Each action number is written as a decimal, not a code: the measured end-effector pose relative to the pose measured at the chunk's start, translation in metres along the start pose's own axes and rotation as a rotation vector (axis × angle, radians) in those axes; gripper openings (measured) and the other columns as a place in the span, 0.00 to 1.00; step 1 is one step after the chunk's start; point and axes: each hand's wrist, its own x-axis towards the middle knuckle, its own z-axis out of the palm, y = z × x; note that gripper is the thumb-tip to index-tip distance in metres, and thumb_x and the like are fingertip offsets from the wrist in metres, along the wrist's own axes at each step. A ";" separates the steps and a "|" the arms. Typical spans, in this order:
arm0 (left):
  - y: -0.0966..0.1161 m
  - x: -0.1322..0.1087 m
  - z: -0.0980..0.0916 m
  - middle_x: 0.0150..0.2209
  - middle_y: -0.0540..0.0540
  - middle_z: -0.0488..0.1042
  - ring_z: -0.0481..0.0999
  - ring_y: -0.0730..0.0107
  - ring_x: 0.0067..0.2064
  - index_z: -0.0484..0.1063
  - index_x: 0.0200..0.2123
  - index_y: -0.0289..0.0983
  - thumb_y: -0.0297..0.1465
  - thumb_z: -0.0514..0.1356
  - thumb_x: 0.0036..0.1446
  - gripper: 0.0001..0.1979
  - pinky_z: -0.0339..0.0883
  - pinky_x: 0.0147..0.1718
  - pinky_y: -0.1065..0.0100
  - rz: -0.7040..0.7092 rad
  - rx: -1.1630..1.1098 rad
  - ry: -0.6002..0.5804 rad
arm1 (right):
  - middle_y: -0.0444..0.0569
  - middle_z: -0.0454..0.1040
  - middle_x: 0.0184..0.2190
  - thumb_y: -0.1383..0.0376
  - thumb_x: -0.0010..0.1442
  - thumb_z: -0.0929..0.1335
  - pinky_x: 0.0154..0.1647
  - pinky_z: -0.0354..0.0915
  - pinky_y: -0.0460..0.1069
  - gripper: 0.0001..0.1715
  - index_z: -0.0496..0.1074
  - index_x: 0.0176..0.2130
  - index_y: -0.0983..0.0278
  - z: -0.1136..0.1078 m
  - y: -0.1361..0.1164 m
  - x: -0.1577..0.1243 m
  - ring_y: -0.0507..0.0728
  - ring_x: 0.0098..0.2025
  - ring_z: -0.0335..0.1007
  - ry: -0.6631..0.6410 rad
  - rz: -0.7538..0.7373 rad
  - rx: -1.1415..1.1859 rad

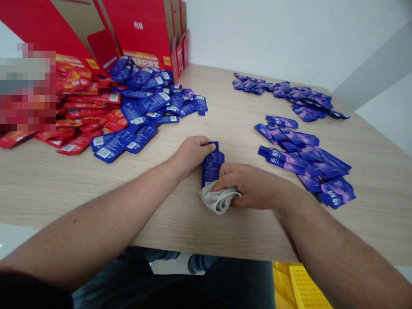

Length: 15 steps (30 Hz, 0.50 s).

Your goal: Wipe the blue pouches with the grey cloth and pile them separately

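A blue sachet with small print on its face is at the middle of the table, its narrow neck pointing away from me. My left hand pinches it near the neck, thumb on top. My right hand is closed on a folded whitish cloth, which rests against the sachet's lower end and hides part of it. To the left is a loose pile of blue sachets, printed side with barcodes up. On the right, purple-blue sachets lie in overlapping rows, their picture side up.
Red sachets are heaped at the left beside the blue pile. Red cardboard boxes stand behind them against the wall. More purple-blue sachets lie at the back right. A yellow perforated crate is below the table's front edge.
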 end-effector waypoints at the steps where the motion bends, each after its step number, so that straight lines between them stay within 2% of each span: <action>1: -0.001 0.001 0.000 0.21 0.52 0.71 0.66 0.76 0.22 0.73 0.26 0.36 0.29 0.65 0.51 0.05 0.58 0.22 0.72 -0.003 -0.018 0.004 | 0.48 0.76 0.37 0.73 0.53 0.73 0.41 0.68 0.49 0.16 0.81 0.43 0.61 -0.002 -0.001 -0.002 0.55 0.39 0.72 0.005 -0.006 0.023; 4: -0.003 0.004 -0.005 0.22 0.51 0.72 0.68 0.75 0.23 0.73 0.28 0.36 0.31 0.63 0.53 0.05 0.60 0.23 0.72 0.011 -0.012 0.023 | 0.47 0.76 0.35 0.68 0.56 0.73 0.38 0.67 0.49 0.10 0.79 0.41 0.61 -0.014 0.003 -0.007 0.55 0.38 0.72 0.171 0.015 0.034; 8: 0.009 0.008 -0.025 0.22 0.52 0.72 0.67 0.75 0.22 0.74 0.29 0.36 0.32 0.62 0.56 0.06 0.60 0.22 0.72 0.126 0.157 0.142 | 0.46 0.76 0.33 0.64 0.57 0.72 0.35 0.66 0.49 0.08 0.79 0.39 0.60 -0.024 0.018 -0.010 0.55 0.35 0.72 0.367 0.185 -0.044; 12: 0.034 0.008 -0.052 0.19 0.54 0.69 0.65 0.76 0.19 0.73 0.28 0.37 0.34 0.61 0.59 0.09 0.57 0.17 0.73 0.183 0.318 0.288 | 0.48 0.76 0.34 0.65 0.55 0.71 0.36 0.67 0.51 0.11 0.80 0.40 0.60 -0.021 0.024 -0.009 0.57 0.36 0.73 0.352 0.208 -0.033; 15: 0.051 0.012 -0.075 0.20 0.53 0.70 0.66 0.75 0.18 0.73 0.29 0.37 0.35 0.61 0.59 0.09 0.59 0.16 0.74 0.232 0.299 0.358 | 0.49 0.77 0.36 0.67 0.54 0.70 0.38 0.67 0.52 0.14 0.80 0.41 0.60 -0.016 0.025 -0.008 0.58 0.38 0.73 0.302 0.219 -0.009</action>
